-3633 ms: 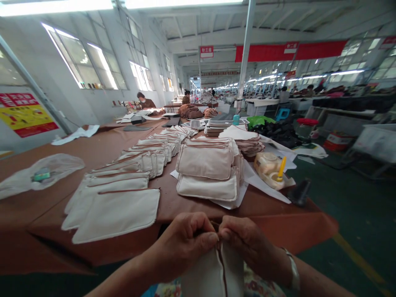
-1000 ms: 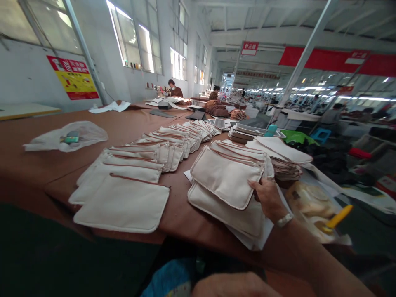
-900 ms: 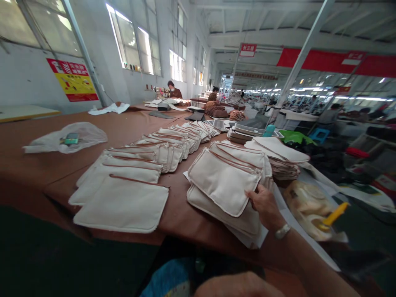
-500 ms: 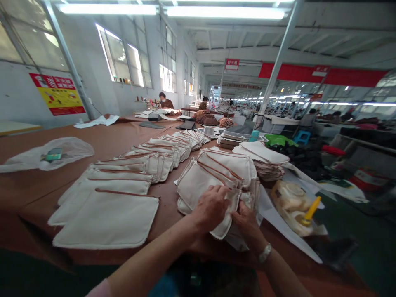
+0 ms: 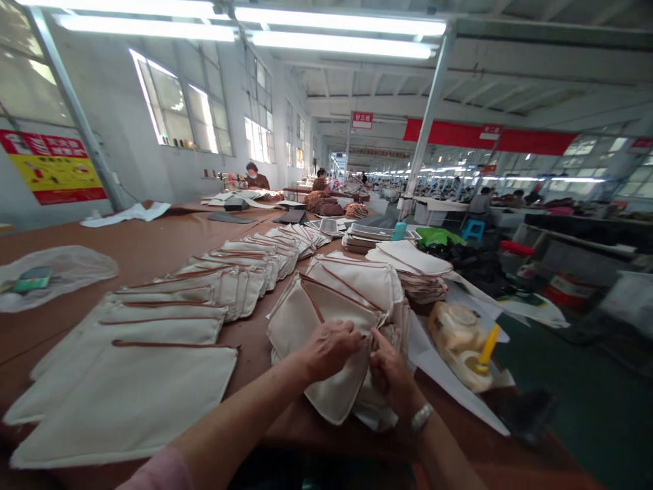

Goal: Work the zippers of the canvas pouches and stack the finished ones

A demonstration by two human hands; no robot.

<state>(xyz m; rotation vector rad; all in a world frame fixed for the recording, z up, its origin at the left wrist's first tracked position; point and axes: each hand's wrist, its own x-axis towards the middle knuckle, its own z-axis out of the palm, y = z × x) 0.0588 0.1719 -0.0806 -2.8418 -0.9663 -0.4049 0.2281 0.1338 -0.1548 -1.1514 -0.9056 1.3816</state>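
Note:
My left hand (image 5: 329, 348) and my right hand (image 5: 388, 367) both pinch the top cream pouch (image 5: 326, 327), which has brown piping. It is lifted and tilted off a stack of like pouches (image 5: 372, 289) near the front edge of the brown table (image 5: 168, 238). The left fingers are closed on its upper edge. My right fingers are curled on its right edge by the stack. A watch shows on my right wrist.
A long overlapping row of flat cream pouches (image 5: 168, 320) runs left of the stack. A glue tub with a yellow brush (image 5: 469, 344) lies on white paper at the right. A plastic bag (image 5: 51, 272) lies at far left. Other workers sit far back.
A second ago only my right hand touched the stack's top pouch. Since then my left hand has come in, and both now grip the pouch, which is tilted up and drawn toward me.

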